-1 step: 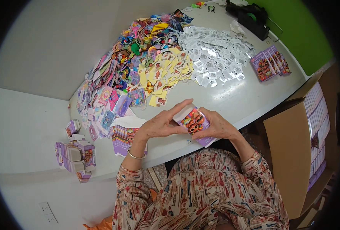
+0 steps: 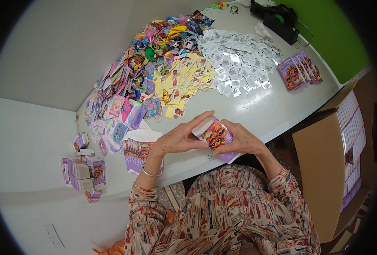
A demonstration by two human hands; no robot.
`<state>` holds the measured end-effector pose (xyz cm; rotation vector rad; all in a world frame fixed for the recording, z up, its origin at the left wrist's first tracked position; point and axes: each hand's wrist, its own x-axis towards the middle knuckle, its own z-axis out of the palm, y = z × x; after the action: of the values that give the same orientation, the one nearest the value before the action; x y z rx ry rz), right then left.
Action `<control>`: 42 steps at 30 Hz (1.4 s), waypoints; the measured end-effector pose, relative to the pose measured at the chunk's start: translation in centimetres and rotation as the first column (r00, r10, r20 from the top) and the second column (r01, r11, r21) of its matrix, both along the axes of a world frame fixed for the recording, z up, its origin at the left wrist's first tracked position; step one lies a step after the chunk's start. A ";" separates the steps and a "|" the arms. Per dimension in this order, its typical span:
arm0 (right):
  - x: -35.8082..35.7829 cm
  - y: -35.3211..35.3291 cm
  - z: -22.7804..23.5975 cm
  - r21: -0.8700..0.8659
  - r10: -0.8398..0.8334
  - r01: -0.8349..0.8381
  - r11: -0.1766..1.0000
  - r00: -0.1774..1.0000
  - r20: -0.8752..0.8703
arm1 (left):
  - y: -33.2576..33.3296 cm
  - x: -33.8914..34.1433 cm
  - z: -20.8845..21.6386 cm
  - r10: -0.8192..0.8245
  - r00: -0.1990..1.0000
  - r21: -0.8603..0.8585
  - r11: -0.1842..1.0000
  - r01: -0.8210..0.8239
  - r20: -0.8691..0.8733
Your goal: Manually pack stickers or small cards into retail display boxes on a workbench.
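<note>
L hand & R hand both w/ grip clasped on sm. purple box, nr worktop edge, yellow cards beyond.

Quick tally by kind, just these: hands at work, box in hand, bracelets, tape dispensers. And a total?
Hands: 2 (left hand, right hand)
Purple box in hand: 1
Bracelet: 1
Tape dispenser: 1
Total: 5
</note>
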<state>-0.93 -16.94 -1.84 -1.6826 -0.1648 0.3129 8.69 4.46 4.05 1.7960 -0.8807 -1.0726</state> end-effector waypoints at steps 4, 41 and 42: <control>0.0 0.3 -1.4 0.146 0.005 -0.006 0.989 1.000 0.005 | 1.0 -1.1 -2.8 0.036 0.994 -0.066 0.997 -0.043 -0.108; 0.5 0.0 -1.0 -0.040 0.020 -0.021 0.999 0.999 -0.024 | -1.2 -5.7 -2.9 0.577 0.800 -0.188 0.815 -0.549 0.163; 0.5 0.0 -1.1 -0.043 0.019 -0.019 0.999 1.000 -0.016 | -1.3 -6.1 -2.9 0.562 0.794 -0.201 0.826 -0.526 0.232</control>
<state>-0.42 -16.91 -2.94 -1.7214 -0.1635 0.3460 2.63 3.21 1.11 1.9516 -0.5113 -0.3817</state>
